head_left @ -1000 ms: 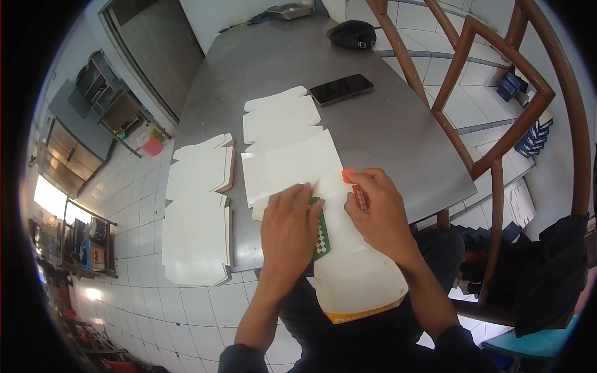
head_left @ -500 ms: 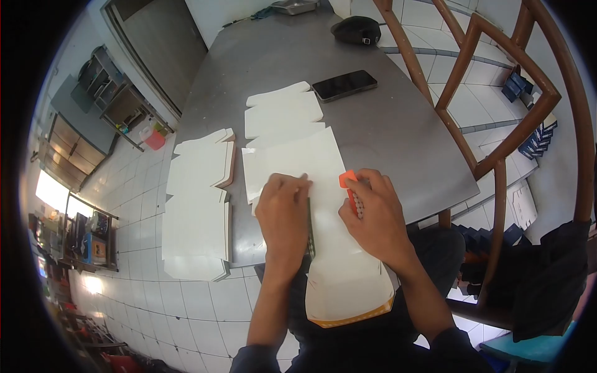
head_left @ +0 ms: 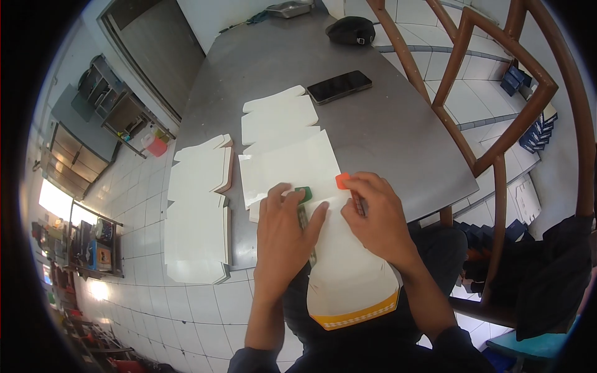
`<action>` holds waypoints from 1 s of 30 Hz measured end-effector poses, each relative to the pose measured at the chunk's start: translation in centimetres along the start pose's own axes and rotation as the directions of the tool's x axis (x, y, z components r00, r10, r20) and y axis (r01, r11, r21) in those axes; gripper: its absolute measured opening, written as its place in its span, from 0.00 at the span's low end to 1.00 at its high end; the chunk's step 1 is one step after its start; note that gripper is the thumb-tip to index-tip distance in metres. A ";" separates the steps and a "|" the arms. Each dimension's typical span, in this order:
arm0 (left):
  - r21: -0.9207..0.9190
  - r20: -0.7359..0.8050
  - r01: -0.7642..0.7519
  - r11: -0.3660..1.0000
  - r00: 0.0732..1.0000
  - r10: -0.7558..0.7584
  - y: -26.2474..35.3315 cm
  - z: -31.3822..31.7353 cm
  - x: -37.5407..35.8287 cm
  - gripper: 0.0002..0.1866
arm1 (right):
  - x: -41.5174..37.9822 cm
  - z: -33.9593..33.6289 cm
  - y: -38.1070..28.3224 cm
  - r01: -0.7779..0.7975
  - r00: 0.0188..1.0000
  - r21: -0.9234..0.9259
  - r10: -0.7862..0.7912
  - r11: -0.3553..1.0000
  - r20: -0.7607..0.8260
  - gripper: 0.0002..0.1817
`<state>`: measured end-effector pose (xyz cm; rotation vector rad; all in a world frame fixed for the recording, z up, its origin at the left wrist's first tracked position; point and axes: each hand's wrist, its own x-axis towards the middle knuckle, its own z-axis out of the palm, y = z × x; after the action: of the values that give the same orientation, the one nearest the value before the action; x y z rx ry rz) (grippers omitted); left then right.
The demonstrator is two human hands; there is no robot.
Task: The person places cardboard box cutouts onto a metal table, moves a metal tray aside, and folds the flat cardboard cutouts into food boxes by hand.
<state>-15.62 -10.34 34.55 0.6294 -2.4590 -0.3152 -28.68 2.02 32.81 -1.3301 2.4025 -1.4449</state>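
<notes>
A partly folded cardboard box (head_left: 345, 245) with a white inside lies half over the table's near edge and over my lap. Its near end has a yellow checked outer face. My left hand (head_left: 283, 230) holds the left side wall, the thumb lying over the white inside and the fingers near a green flap (head_left: 303, 194). My right hand (head_left: 376, 214) is closed on the right side wall, pinching near an orange flap (head_left: 342, 181). Beyond the hands, the box's flat lid panel (head_left: 292, 158) rests on the table.
To the left, a stack of flat white box blanks (head_left: 198, 214) overhangs the table's edge. Farther back on the metal table (head_left: 261, 56) lie a phone (head_left: 339, 86), a black cap (head_left: 351, 30) and a metal tray (head_left: 289, 9). A brown metal railing (head_left: 453, 78) rises at the right.
My left hand has opened out, its thumb now over the inside, and a green flap shows beside its fingers. My right hand stays at the right wall, with less of the orange flap visible.
</notes>
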 end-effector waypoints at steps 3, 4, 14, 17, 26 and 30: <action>-0.304 0.104 0.181 0.935 0.982 -0.156 -0.1 -0.5 -0.9 0.18 | 0.0 -1.0 -0.2 -0.142 0.990 0.245 0.144 0.959 0.007 0.20; -0.369 0.123 0.272 0.889 0.962 -0.243 0.3 -0.6 -1.0 0.19 | -0.1 -1.1 -0.3 -0.161 0.986 0.270 0.169 0.949 -0.006 0.21; -0.761 0.132 0.270 0.589 0.955 -0.267 1.2 -0.3 -1.9 0.20 | -1.6 -0.7 0.4 -0.054 0.992 0.620 0.114 0.782 -0.058 0.20; -0.763 0.069 0.175 0.623 0.979 -0.191 0.9 0.0 -2.1 0.18 | -2.3 0.2 0.5 0.024 0.979 0.613 0.104 0.790 -0.173 0.23; -0.692 -0.244 -0.063 0.719 0.958 -0.151 1.0 1.7 -3.2 0.16 | -3.6 -2.5 -2.2 0.232 0.971 0.217 -0.212 0.948 -0.115 0.28; -0.459 -0.485 -0.156 0.875 0.869 -0.100 2.8 0.3 -3.1 0.18 | -3.7 -2.5 -1.4 0.326 0.921 0.103 -0.292 0.940 -0.256 0.24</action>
<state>-14.61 -6.32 33.82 0.3874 -1.7883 -0.6482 -26.50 6.01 33.88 -1.6459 2.2354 -1.9200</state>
